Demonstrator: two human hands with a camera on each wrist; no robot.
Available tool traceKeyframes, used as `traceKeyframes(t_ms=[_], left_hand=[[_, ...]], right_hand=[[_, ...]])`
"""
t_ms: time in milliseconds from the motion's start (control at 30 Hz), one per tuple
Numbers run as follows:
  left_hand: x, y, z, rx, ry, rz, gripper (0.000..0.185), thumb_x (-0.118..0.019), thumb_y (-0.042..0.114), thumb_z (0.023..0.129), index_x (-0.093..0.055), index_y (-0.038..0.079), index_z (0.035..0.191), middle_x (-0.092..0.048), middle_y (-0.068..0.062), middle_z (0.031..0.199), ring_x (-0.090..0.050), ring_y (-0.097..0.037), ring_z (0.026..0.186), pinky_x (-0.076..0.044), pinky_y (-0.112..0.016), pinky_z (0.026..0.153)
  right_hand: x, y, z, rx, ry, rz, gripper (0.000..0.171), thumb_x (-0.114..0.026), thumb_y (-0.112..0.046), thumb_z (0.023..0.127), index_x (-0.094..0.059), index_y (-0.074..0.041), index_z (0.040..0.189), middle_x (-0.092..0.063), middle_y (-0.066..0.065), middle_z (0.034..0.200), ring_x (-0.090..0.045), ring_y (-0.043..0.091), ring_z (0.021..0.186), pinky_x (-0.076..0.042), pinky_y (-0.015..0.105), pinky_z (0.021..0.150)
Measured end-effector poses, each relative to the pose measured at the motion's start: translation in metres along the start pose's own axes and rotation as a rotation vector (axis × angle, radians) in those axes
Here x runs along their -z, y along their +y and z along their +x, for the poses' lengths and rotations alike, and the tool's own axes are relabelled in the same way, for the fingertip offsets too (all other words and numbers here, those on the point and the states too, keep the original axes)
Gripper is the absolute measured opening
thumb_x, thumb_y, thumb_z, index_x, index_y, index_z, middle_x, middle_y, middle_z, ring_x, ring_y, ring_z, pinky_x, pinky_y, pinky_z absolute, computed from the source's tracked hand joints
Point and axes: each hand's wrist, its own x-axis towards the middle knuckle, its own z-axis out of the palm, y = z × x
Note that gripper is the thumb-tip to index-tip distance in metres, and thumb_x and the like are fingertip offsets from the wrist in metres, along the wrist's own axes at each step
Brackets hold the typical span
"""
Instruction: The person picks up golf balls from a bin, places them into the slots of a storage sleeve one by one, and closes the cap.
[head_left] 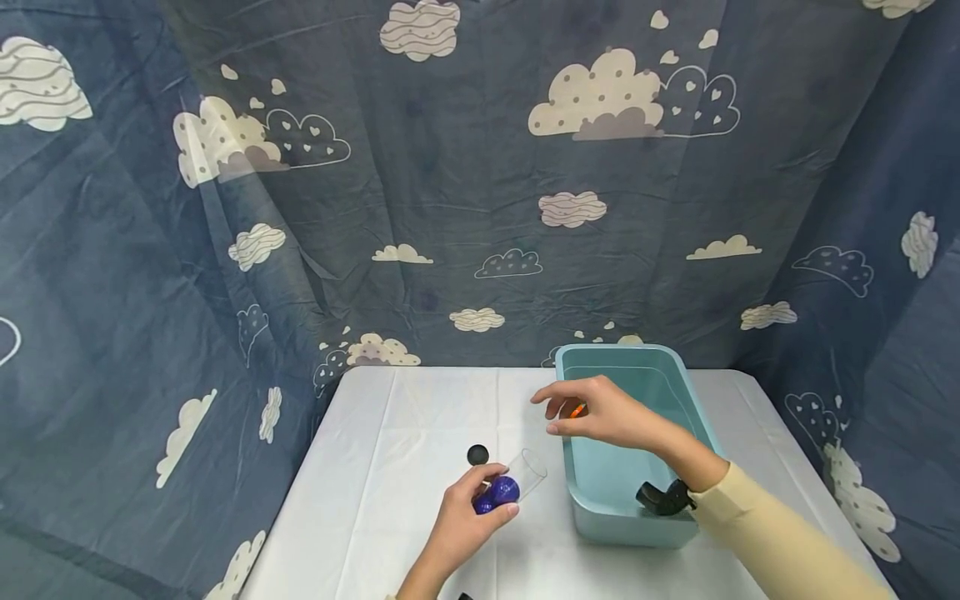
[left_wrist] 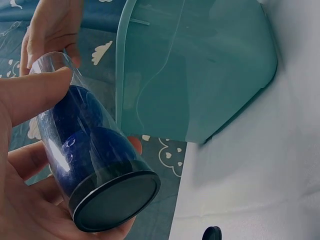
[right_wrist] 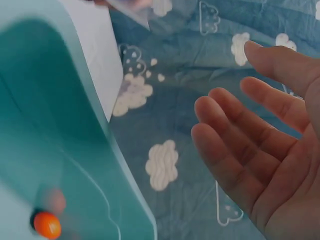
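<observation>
My left hand [head_left: 468, 517] grips a clear plastic tube [head_left: 529, 472] with dark blue balls [head_left: 505, 490] inside. The tube lies tilted, its open end toward the bin, and a black cap [left_wrist: 117, 202] closes its lower end in the left wrist view. Over the left rim of a teal bin [head_left: 652, 523], my right hand [head_left: 611, 412] hangs with relaxed, parted fingers and nothing in its palm. An orange ball [right_wrist: 47, 225] shows in the bin in the right wrist view, with a blurred reddish patch beside it.
A round black lid [head_left: 477, 454] lies on the white-covered table [head_left: 405, 467], just beyond my left hand. The bin stands on the table's right side. Dark blue cloud-print curtains [head_left: 450, 167] hang behind the table and at both sides.
</observation>
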Motion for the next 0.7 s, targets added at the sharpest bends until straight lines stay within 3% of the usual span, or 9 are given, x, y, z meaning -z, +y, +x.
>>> traceKeyframes(t_ms=[100,267,567,700], left_hand=[[0.000,-0.001,0.000,-0.005,0.010,-0.003,0.049,-0.083,0.027,0.084,-0.064,0.020,0.128,-0.067,0.002,0.114,-0.063,-0.016,0.092,-0.055,-0.029,0.075],[0.000,0.000,-0.002,0.025,0.021,0.000,0.049,-0.084,0.023,0.083,-0.064,0.019,0.128,-0.067,-0.001,0.114,-0.064,-0.020,0.091,-0.055,-0.033,0.076],[0.004,0.027,-0.004,0.066,0.030,-0.028,0.048,-0.083,0.010,0.082,-0.063,0.012,0.125,-0.067,-0.008,0.115,-0.064,-0.027,0.091,-0.054,-0.031,0.077],[0.002,0.025,-0.004,0.077,0.034,-0.005,0.049,-0.083,0.012,0.082,-0.062,0.010,0.127,-0.067,-0.005,0.116,-0.064,-0.025,0.092,-0.054,-0.030,0.078]], right_hand=[[0.010,0.008,0.006,-0.019,0.004,-0.008,0.040,-0.075,-0.042,0.091,-0.065,-0.031,0.128,-0.069,-0.008,0.101,-0.069,0.013,0.087,-0.057,0.032,0.075],[0.021,0.026,0.012,-0.047,0.009,-0.053,0.038,-0.075,-0.036,0.092,-0.065,-0.028,0.127,-0.070,-0.008,0.099,-0.067,0.013,0.087,-0.056,0.034,0.076],[0.030,0.062,0.017,-0.121,0.016,-0.062,0.037,-0.077,-0.020,0.091,-0.068,-0.016,0.126,-0.069,-0.002,0.094,-0.067,0.021,0.083,-0.056,0.035,0.073],[0.029,0.079,0.019,-0.156,0.003,-0.063,0.039,-0.077,-0.019,0.091,-0.067,-0.009,0.127,-0.070,0.000,0.095,-0.069,0.024,0.084,-0.056,0.034,0.072]])
